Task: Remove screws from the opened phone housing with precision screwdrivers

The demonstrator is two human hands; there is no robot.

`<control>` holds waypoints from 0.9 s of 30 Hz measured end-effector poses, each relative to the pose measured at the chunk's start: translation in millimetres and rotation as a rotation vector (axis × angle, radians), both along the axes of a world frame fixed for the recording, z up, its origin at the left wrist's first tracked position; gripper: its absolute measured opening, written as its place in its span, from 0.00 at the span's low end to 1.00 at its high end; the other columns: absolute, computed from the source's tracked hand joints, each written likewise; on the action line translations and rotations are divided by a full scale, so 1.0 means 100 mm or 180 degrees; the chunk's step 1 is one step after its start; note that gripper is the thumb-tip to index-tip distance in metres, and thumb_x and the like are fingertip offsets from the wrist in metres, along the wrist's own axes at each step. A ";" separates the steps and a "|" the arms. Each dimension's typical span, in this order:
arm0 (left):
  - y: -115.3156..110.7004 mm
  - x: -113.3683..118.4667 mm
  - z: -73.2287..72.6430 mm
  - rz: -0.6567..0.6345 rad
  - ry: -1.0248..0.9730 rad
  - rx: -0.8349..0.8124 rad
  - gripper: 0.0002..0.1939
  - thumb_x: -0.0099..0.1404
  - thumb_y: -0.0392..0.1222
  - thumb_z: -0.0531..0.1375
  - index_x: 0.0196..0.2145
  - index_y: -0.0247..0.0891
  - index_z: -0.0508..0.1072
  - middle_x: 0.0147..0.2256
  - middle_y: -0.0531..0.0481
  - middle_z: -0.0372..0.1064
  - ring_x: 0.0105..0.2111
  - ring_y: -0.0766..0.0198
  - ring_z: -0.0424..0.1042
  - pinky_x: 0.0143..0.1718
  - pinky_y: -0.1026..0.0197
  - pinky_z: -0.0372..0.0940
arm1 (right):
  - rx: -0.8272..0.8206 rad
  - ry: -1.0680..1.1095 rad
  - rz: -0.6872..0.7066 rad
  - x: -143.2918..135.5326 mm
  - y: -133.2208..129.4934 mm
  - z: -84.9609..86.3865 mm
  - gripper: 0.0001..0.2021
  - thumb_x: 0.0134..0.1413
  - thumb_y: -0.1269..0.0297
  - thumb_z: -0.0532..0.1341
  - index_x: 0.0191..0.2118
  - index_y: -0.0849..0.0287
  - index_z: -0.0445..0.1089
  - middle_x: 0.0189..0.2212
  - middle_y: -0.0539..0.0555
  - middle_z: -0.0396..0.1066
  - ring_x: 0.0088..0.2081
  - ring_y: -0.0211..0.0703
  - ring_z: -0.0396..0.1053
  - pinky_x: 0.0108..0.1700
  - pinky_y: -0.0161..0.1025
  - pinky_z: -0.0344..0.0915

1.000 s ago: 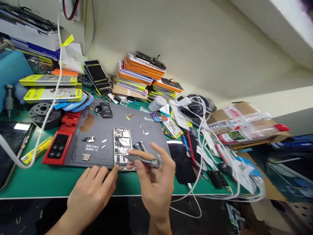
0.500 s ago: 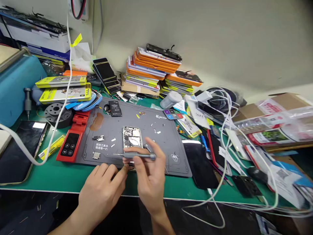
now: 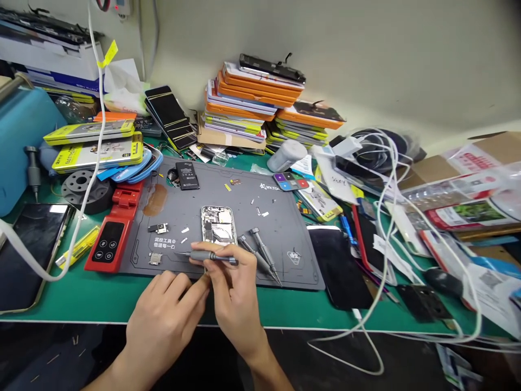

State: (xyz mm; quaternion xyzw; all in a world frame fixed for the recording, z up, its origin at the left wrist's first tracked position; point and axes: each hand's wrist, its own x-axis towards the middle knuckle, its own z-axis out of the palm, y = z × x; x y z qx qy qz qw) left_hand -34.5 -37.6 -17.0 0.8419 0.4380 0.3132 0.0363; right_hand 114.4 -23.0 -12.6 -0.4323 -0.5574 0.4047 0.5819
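An opened phone [image 3: 218, 224] with bare inner parts lies on the grey mat [image 3: 252, 271], its lower end hidden behind my hands. My right hand [image 3: 234, 277] is closed around a grey screwdriver [image 3: 211, 256], held nearly level with its tip to the left. My left hand [image 3: 169, 309] is closed at the phone's lower end, its fingertips meeting those of my right hand; what they pinch there is too small to make out. Two more screwdrivers [image 3: 264, 252] lie on the mat right of the phone. A black battery [image 3: 188, 175] and small metal parts [image 3: 155, 258] lie around.
The red device [image 3: 108, 244] borders the mat on the left. A dark phone [image 3: 340, 269] with a white cable [image 3: 366, 320] lies to the right. Boxes [image 3: 248, 103] are stacked behind; another white cable [image 3: 94, 179] hangs at the left.
My right hand has moved left and down towards my left hand, and its raised finger has bent onto the screwdriver. Both screwdrivers on the mat are now uncovered. The view has shifted slightly.
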 end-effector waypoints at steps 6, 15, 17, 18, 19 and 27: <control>0.00 -0.06 0.07 -0.0129 0.0099 -0.0164 0.14 0.82 0.35 0.57 0.60 0.35 0.75 0.32 0.53 0.68 0.32 0.60 0.63 0.35 0.55 0.60 | 0.0177 0.0572 -0.0815 0.10 -0.08 0.07 0.19 0.79 0.68 0.56 0.68 0.44 0.61 0.42 0.50 0.81 0.38 0.38 0.83 0.40 0.37 0.85; 0.21 -0.31 0.11 -0.0700 0.0593 0.0010 0.17 0.84 0.40 0.55 0.65 0.38 0.73 0.30 0.57 0.65 0.29 0.64 0.67 0.33 0.55 0.58 | -0.0340 0.0857 -0.0601 0.21 -0.10 0.02 0.18 0.80 0.63 0.54 0.69 0.42 0.60 0.38 0.47 0.78 0.23 0.34 0.75 0.26 0.34 0.78; 0.21 -0.30 0.12 -0.0669 0.0617 0.0016 0.18 0.84 0.41 0.57 0.66 0.38 0.72 0.30 0.57 0.65 0.29 0.64 0.66 0.33 0.55 0.57 | -0.0301 0.0772 -0.0580 0.20 -0.11 0.02 0.18 0.79 0.64 0.55 0.68 0.41 0.60 0.39 0.48 0.79 0.25 0.34 0.76 0.26 0.34 0.78; 0.21 -0.29 0.13 -0.0665 0.0633 -0.0010 0.18 0.84 0.40 0.57 0.67 0.39 0.71 0.30 0.57 0.65 0.29 0.64 0.66 0.33 0.55 0.57 | -0.0288 0.0726 -0.0584 0.19 -0.11 0.02 0.18 0.79 0.64 0.55 0.68 0.41 0.60 0.39 0.48 0.79 0.25 0.35 0.76 0.26 0.34 0.78; 0.21 -0.29 0.13 -0.0676 0.0638 -0.0037 0.19 0.84 0.39 0.57 0.68 0.39 0.71 0.30 0.57 0.65 0.29 0.64 0.66 0.34 0.55 0.57 | -0.0282 0.0684 -0.0589 0.18 -0.12 0.02 0.19 0.79 0.64 0.55 0.68 0.41 0.60 0.40 0.48 0.79 0.26 0.35 0.77 0.26 0.34 0.78; 0.24 -0.24 0.18 -0.0700 0.0533 0.0115 0.16 0.83 0.36 0.57 0.64 0.37 0.73 0.30 0.56 0.66 0.29 0.63 0.65 0.35 0.55 0.59 | -0.0255 0.0575 -0.0570 0.17 -0.12 0.03 0.19 0.79 0.64 0.54 0.69 0.43 0.57 0.42 0.50 0.80 0.29 0.37 0.79 0.29 0.37 0.81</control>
